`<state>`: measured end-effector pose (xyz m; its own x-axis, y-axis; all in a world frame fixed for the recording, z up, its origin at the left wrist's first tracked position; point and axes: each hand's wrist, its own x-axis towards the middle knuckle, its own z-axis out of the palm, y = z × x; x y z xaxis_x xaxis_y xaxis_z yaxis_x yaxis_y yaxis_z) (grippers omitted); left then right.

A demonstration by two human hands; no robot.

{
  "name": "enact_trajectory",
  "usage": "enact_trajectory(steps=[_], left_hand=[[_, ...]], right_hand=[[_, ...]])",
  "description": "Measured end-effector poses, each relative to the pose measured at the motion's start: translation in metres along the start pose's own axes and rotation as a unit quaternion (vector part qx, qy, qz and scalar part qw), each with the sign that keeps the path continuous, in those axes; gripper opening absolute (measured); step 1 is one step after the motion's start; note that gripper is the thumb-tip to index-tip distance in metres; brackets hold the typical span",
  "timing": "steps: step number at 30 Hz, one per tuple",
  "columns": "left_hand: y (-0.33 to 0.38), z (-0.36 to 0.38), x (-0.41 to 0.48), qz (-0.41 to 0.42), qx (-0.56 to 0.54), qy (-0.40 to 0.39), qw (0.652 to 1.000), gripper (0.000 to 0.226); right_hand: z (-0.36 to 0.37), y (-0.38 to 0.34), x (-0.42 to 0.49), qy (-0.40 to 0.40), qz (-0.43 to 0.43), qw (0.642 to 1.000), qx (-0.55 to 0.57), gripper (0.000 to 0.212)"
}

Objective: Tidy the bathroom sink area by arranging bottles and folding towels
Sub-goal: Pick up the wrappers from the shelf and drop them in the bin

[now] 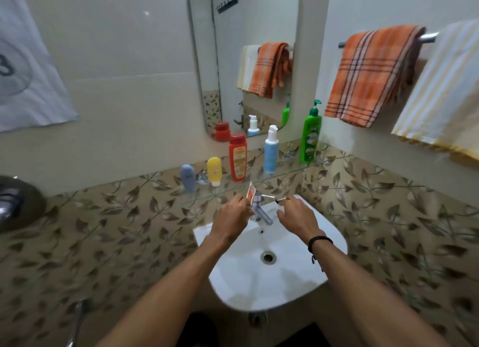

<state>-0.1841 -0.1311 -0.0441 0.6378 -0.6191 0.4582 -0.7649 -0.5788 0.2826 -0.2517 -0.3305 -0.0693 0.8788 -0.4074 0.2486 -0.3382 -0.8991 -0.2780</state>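
Observation:
On the glass shelf stand a grey-blue tube, a yellow tube, a red bottle, a blue pump bottle and a green pump bottle. My left hand pinches a small orange sachet just left of the tap. My right hand pinches a small thin dark item to the tap's right. Both hands hover over the back of the white sink. An orange checked towel and a cream striped towel hang on the rail.
A mirror hangs above the shelf. A white cloth hangs on the left wall. A round metal object sits at the left edge. Leaf-patterned tiles cover the lower walls.

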Motion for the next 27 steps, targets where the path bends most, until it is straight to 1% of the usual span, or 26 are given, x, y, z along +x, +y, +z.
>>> enact_trajectory(steps=[4, 7, 9, 16, 21, 27], left_hand=[[-0.030, -0.013, -0.060, -0.044, 0.006, -0.044, 0.998, 0.024], [-0.058, -0.024, -0.096, -0.076, 0.025, -0.062, 0.995, 0.025], [-0.079, -0.033, -0.117, -0.112, 0.038, -0.075, 0.990, 0.027], [-0.143, -0.059, -0.176, -0.224, 0.050, -0.076, 0.970, 0.027], [-0.174, -0.055, -0.207, -0.288, 0.047, -0.089, 0.952, 0.027], [-0.202, -0.024, -0.226, -0.370, 0.025, -0.129, 0.920, 0.032]], right_hand=[[0.019, -0.052, -0.030, -0.031, -0.012, 0.999, 0.020, 0.028], [0.034, -0.096, -0.045, -0.051, -0.045, 0.997, 0.030, 0.028], [0.047, -0.127, -0.051, -0.074, -0.068, 0.994, 0.038, 0.030], [0.085, -0.215, -0.065, -0.132, -0.126, 0.980, 0.076, 0.028], [0.119, -0.251, -0.073, -0.185, -0.133, 0.966, 0.120, 0.026], [0.173, -0.259, -0.075, -0.251, -0.127, 0.945, 0.165, 0.035]])
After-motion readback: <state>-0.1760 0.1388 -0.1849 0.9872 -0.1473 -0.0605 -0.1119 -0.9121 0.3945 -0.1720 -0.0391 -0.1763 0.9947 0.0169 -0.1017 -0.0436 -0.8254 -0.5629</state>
